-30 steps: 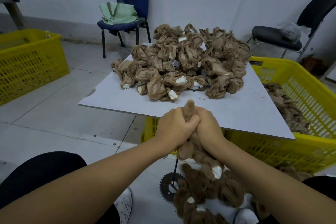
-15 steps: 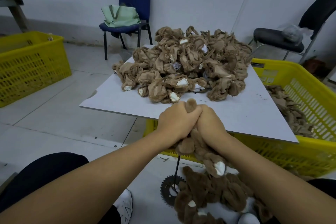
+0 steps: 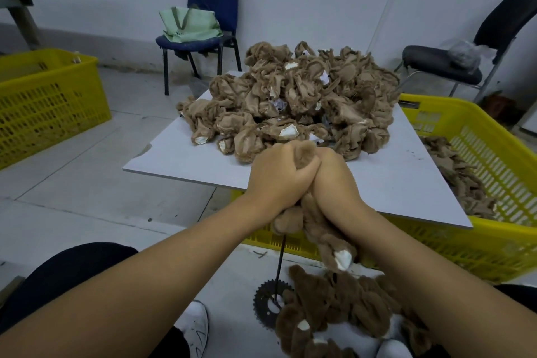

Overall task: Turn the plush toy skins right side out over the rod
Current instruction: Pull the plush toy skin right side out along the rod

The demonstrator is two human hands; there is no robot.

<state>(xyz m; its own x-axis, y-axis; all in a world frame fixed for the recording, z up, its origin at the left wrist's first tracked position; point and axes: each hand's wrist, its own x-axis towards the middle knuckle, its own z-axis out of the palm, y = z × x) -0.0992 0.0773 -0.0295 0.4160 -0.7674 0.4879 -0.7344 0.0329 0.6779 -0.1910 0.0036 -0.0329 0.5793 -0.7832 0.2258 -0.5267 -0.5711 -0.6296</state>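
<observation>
Both hands (image 3: pixel 305 180) raised slightly, skin (image 3: pixel 305 154) tip above grip

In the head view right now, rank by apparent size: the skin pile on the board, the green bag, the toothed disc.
1. skin pile
2. green bag
3. toothed disc, partly hidden; nearness differs, so apparent only.
</observation>
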